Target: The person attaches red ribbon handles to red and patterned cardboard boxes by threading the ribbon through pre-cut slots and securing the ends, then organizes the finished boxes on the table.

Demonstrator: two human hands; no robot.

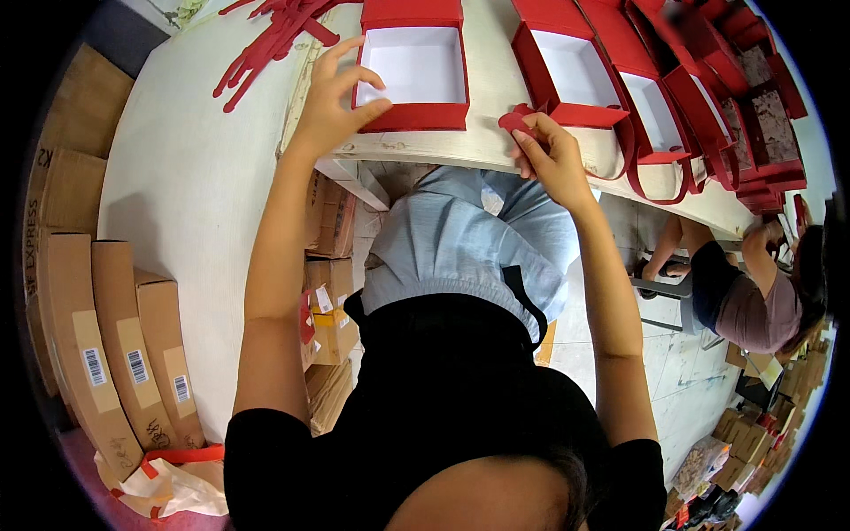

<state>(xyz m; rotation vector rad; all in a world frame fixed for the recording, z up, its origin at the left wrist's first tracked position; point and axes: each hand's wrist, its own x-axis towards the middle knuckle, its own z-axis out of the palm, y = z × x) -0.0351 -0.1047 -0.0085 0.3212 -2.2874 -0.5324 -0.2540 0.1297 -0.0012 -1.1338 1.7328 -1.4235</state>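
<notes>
Right in front of me on the table lies an open red box [453, 117] with a white inside and its lid folded back. My left hand [335, 104] is at the box's left side, fingers spread and curved over the wall, thumb near the front corner. To the right of that box, my right hand [553, 157] pinches a red strap piece [516, 120] with a rounded end, just above the table's front edge. Further left lies a pile of similar red straps [276, 44].
More open red boxes [575, 71] stand along the table to the right, some with red ribbon handles [660, 193] hanging over the edge. Tall brown cartons [115, 354] stand at left. Cartons [332, 332] sit under the table. Another person [753, 301] sits at right.
</notes>
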